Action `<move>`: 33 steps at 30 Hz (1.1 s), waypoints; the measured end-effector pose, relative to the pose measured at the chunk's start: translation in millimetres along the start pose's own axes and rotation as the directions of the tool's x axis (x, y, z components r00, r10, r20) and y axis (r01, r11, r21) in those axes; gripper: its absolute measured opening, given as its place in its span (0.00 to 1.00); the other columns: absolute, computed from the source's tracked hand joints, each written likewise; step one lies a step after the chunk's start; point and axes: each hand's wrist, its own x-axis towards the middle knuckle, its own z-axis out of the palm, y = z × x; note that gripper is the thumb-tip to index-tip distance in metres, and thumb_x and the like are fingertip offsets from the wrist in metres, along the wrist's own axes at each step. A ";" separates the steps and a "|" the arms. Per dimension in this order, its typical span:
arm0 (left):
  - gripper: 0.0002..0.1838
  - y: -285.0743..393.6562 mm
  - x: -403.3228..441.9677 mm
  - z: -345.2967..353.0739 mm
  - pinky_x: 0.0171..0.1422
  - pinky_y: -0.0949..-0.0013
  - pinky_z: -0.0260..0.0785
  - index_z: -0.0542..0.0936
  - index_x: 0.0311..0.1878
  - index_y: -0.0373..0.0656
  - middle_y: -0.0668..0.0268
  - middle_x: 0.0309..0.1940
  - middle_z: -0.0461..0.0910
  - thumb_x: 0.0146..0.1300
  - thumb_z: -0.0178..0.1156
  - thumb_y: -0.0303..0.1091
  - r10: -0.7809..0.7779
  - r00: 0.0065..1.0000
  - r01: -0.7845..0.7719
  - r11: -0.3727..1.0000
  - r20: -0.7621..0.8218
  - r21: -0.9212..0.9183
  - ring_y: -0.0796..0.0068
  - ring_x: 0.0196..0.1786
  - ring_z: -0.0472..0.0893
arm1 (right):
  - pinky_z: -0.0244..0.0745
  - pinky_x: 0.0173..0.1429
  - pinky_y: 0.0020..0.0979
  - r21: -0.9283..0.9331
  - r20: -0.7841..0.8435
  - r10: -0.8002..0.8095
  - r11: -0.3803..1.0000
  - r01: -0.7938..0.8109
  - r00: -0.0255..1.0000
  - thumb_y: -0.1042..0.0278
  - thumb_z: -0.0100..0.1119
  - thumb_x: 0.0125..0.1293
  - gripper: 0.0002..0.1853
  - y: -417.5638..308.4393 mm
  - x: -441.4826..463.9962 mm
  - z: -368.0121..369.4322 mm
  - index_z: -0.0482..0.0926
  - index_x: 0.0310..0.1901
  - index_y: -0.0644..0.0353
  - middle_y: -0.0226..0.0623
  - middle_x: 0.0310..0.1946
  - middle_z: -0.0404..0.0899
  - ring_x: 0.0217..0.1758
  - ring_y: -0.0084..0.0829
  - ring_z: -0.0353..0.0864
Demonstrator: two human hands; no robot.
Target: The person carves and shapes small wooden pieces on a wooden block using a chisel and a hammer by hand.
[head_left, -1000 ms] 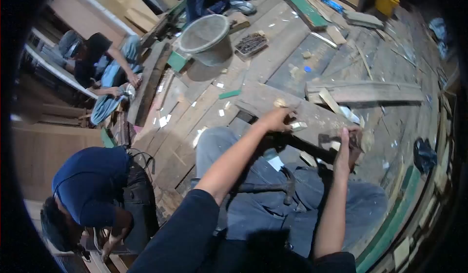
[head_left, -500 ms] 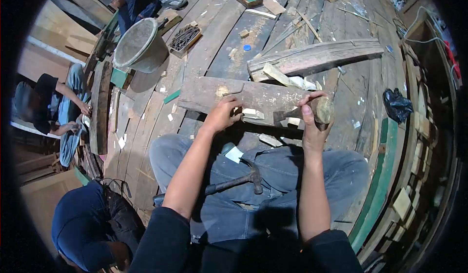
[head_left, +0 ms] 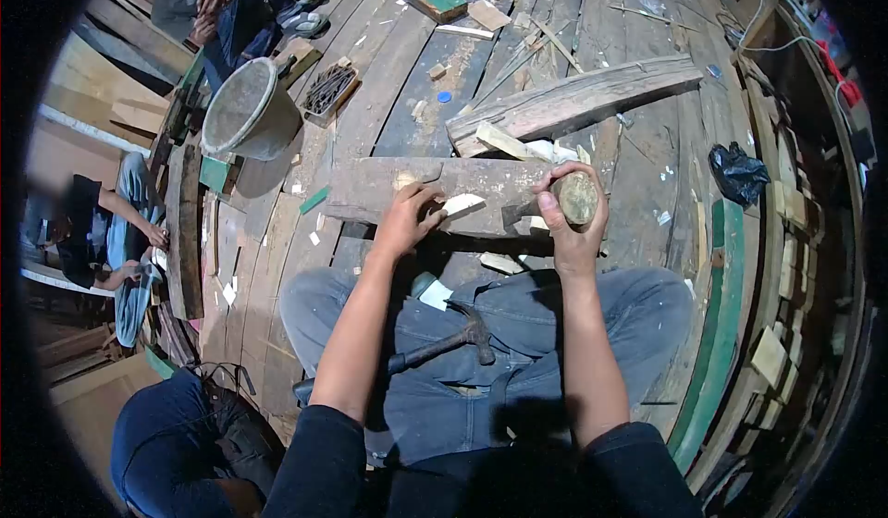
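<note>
My left hand rests at the near edge of a thick wooden plank, its fingers closed on a small pale wood piece. To its right, my right hand is wrapped round a tool with a round wooden end. The tool's dark metal part points left towards the pale piece, a short gap away. A claw hammer lies across my lap, beside a small white piece.
Beyond the plank lie a heavy beam, a bucket and a box of nails. A green board and a black plastic bag are at right. Other people sit at upper left, left and lower left.
The view has swung, so the surroundings have shifted left. My right hand has turned the tool, bringing its round end upward. The pale piece under my left hand now lies at more of a slant.
</note>
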 end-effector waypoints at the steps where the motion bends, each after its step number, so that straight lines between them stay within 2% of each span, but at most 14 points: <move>1: 0.20 -1.5 0.0 2.7 0.60 0.58 0.71 0.81 0.52 0.45 0.56 0.51 0.77 0.57 0.68 0.39 0.031 1.000 -0.031 1.000 0.001 0.000 0.53 0.56 0.76 | 0.74 0.45 0.25 -0.003 0.008 -0.005 1.000 0.005 1.000 0.75 0.69 0.56 0.16 -1.3 -0.1 0.6 0.74 0.44 0.61 0.30 0.34 0.77 0.38 0.20 0.77; 3: 0.20 4.8 0.8 3.4 0.60 0.57 0.70 0.81 0.52 0.44 0.55 0.48 0.78 0.56 0.69 0.37 0.093 0.996 -0.093 0.996 -0.008 0.002 0.52 0.55 0.77 | 0.74 0.45 0.24 -0.106 0.017 -0.017 0.994 0.019 1.000 0.76 0.69 0.55 0.15 -4.8 -0.8 2.4 0.74 0.42 0.61 0.30 0.33 0.77 0.37 0.20 0.77; 5: 0.23 -2.8 -2.2 13.1 0.59 0.58 0.70 0.82 0.54 0.45 0.54 0.46 0.79 0.53 0.71 0.34 0.072 0.997 -0.071 0.997 -0.021 0.032 0.51 0.54 0.77 | 0.74 0.44 0.24 -0.192 0.040 -0.004 0.981 0.011 0.999 0.75 0.70 0.55 0.14 -1.6 -4.3 0.7 0.74 0.40 0.61 0.30 0.32 0.77 0.37 0.19 0.77; 6: 0.22 -9.2 0.8 15.3 0.60 0.58 0.70 0.82 0.52 0.45 0.54 0.46 0.79 0.52 0.71 0.33 0.039 0.999 -0.038 0.999 0.009 -0.020 0.52 0.54 0.77 | 0.73 0.43 0.24 -0.294 0.044 -0.137 0.945 0.144 0.990 0.76 0.69 0.56 0.12 0.6 -1.0 3.7 0.74 0.39 0.62 0.29 0.31 0.78 0.35 0.18 0.77; 9: 0.21 -2.8 3.9 6.3 0.61 0.59 0.70 0.84 0.50 0.46 0.55 0.45 0.80 0.50 0.72 0.32 -0.053 0.995 0.062 0.992 0.087 -0.112 0.53 0.54 0.78 | 0.73 0.42 0.24 -0.308 0.056 -0.094 0.945 0.107 0.994 0.76 0.67 0.56 0.11 -8.6 5.3 18.4 0.74 0.37 0.62 0.29 0.30 0.78 0.34 0.18 0.77; 10: 0.21 1.7 4.1 2.9 0.61 0.59 0.70 0.84 0.50 0.46 0.55 0.45 0.81 0.50 0.72 0.31 -0.078 0.990 0.094 0.987 0.119 -0.130 0.54 0.54 0.79 | 0.73 0.41 0.24 -0.206 0.066 -0.035 0.977 0.048 0.997 0.77 0.66 0.56 0.10 -12.1 10.0 25.6 0.74 0.37 0.62 0.30 0.30 0.78 0.33 0.18 0.77; 11: 0.21 -0.7 4.2 4.4 0.60 0.60 0.70 0.84 0.51 0.47 0.55 0.46 0.81 0.50 0.72 0.31 -0.060 0.993 0.071 0.990 0.100 -0.119 0.54 0.53 0.79 | 0.73 0.41 0.24 -0.193 0.103 -0.084 0.976 0.102 0.991 0.76 0.66 0.56 0.10 -11.5 17.2 30.3 0.74 0.36 0.61 0.30 0.30 0.78 0.34 0.17 0.78; 13: 0.22 -5.5 2.6 7.9 0.59 0.60 0.71 0.84 0.52 0.48 0.56 0.47 0.81 0.49 0.72 0.31 -0.022 0.998 0.028 0.995 0.056 -0.100 0.55 0.53 0.79 | 0.73 0.42 0.24 -0.160 0.134 -0.046 0.985 0.068 0.990 0.75 0.67 0.56 0.10 -16.5 28.1 47.5 0.74 0.36 0.61 0.30 0.29 0.78 0.34 0.18 0.78; 16: 0.24 -3.1 2.8 7.0 0.59 0.60 0.71 0.84 0.52 0.50 0.57 0.49 0.80 0.48 0.74 0.32 -0.051 0.996 0.061 0.988 0.075 -0.140 0.56 0.52 0.79 | 0.74 0.43 0.25 -0.184 0.183 -0.089 0.975 0.123 0.979 0.72 0.69 0.55 0.12 -5.6 40.1 67.7 0.75 0.36 0.62 0.31 0.30 0.79 0.34 0.20 0.78; 19: 0.24 -20.5 4.0 15.1 0.56 0.61 0.71 0.85 0.51 0.50 0.58 0.46 0.80 0.47 0.74 0.31 -0.010 0.999 0.015 0.985 0.032 -0.174 0.57 0.49 0.80 | 0.74 0.43 0.25 -0.287 0.231 -0.037 0.952 0.104 0.972 0.72 0.69 0.55 0.12 12.5 42.3 74.0 0.74 0.37 0.62 0.31 0.31 0.79 0.35 0.19 0.78; 24: 0.23 -25.7 0.7 21.9 0.55 0.61 0.72 0.85 0.50 0.50 0.58 0.43 0.81 0.46 0.75 0.32 0.001 0.999 -0.007 0.982 -0.033 -0.188 0.58 0.47 0.80 | 0.75 0.42 0.23 -0.198 0.176 0.049 0.980 -0.014 0.983 0.71 0.70 0.57 0.13 17.5 42.1 79.3 0.74 0.39 0.62 0.28 0.31 0.79 0.35 0.17 0.78; 25: 0.23 -26.7 1.6 23.1 0.55 0.61 0.72 0.85 0.50 0.49 0.59 0.42 0.81 0.46 0.75 0.32 0.017 0.998 -0.029 0.983 -0.067 -0.180 0.58 0.47 0.81 | 0.75 0.42 0.23 -0.210 0.171 0.035 0.978 0.002 0.985 0.71 0.70 0.58 0.13 19.0 42.6 79.8 0.74 0.39 0.61 0.28 0.31 0.79 0.35 0.17 0.78; 26: 0.23 -24.2 3.1 19.5 0.55 0.62 0.72 0.86 0.49 0.49 0.60 0.42 0.81 0.46 0.75 0.32 -0.013 1.000 0.011 0.980 -0.009 -0.200 0.60 0.46 0.81 | 0.75 0.42 0.23 -0.221 0.166 0.020 0.975 0.018 0.986 0.71 0.70 0.58 0.13 20.5 43.2 80.4 0.74 0.39 0.61 0.28 0.30 0.79 0.34 0.17 0.78; 33: 0.24 -21.8 5.0 15.9 0.54 0.64 0.73 0.86 0.49 0.49 0.61 0.41 0.81 0.44 0.74 0.27 -0.040 0.999 0.046 0.971 0.030 -0.234 0.63 0.45 0.81 | 0.74 0.42 0.22 -0.265 0.151 -0.020 0.962 0.060 0.988 0.73 0.68 0.59 0.11 23.5 47.4 79.5 0.73 0.38 0.61 0.28 0.33 0.78 0.37 0.15 0.76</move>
